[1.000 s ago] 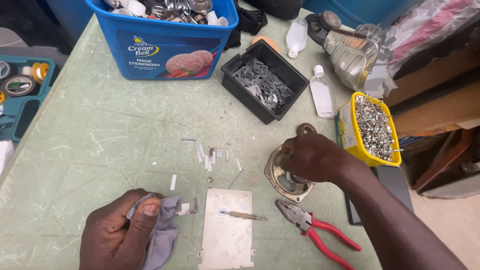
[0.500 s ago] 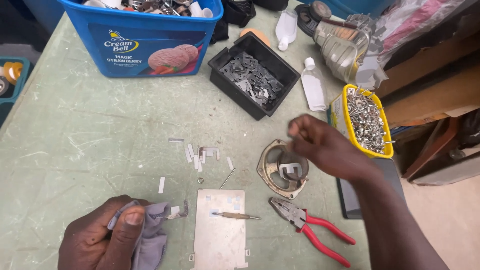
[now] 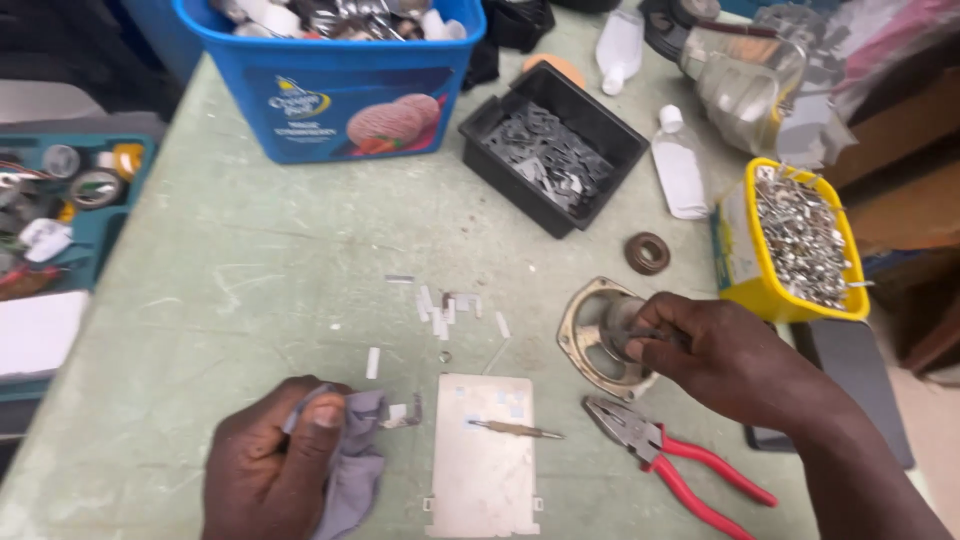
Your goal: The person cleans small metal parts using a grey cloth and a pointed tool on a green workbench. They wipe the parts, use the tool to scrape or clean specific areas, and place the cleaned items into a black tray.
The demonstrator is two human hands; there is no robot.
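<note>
My right hand (image 3: 720, 355) grips the round metal speaker frame (image 3: 605, 338), right of centre on the pale green desk (image 3: 250, 290); my left hand (image 3: 270, 460) clutches a grey cloth (image 3: 355, 465). Red-handled pliers (image 3: 665, 462) lie untouched nearby, so I judge the job midway.

I see open green tabletop (image 3: 250, 300) at centre-left; ahead, the blue tub (image 3: 340, 90) and black tray (image 3: 550, 150) block passage, and pliers (image 3: 670, 460) and metal plate (image 3: 485, 455) crowd the near edge.
</note>
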